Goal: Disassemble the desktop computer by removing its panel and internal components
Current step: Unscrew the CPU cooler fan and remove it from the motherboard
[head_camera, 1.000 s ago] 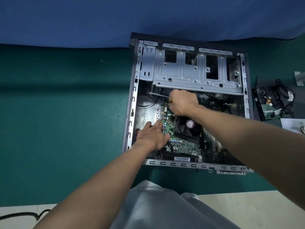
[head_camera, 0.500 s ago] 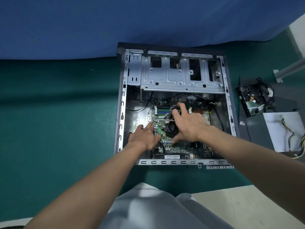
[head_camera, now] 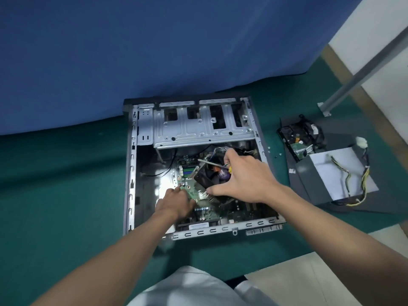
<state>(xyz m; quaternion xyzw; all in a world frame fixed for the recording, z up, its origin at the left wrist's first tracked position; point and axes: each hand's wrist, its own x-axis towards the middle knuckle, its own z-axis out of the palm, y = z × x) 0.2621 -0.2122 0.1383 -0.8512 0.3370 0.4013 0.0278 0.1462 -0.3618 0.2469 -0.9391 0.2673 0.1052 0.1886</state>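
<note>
The open desktop case (head_camera: 132,164) lies flat on the green cloth, its side panel off. Inside it the green motherboard (head_camera: 187,171) is tilted, its left part raised. My right hand (head_camera: 247,177) grips the black CPU fan and heatsink (head_camera: 209,175) from above, thumb at the near side, and also holds a screwdriver (head_camera: 209,162) with a yellow handle across the fan. My left hand (head_camera: 174,203) grips the motherboard's near left edge. The silver drive cage (head_camera: 198,129) fills the far part of the case.
To the right of the case lie a removed drive with cables (head_camera: 300,138), a grey panel (head_camera: 313,180) with a white sheet and a yellow-wired cable bundle (head_camera: 362,182). Small screws (head_camera: 277,155) lie beside the case. A metal leg (head_camera: 344,85) stands far right. Blue cloth (head_camera: 154,51) hangs behind.
My right hand left the screw spot near the drive cage and took hold of the fan, screwdriver still in it. The motherboard has lifted and tilted. The view shifted right.
</note>
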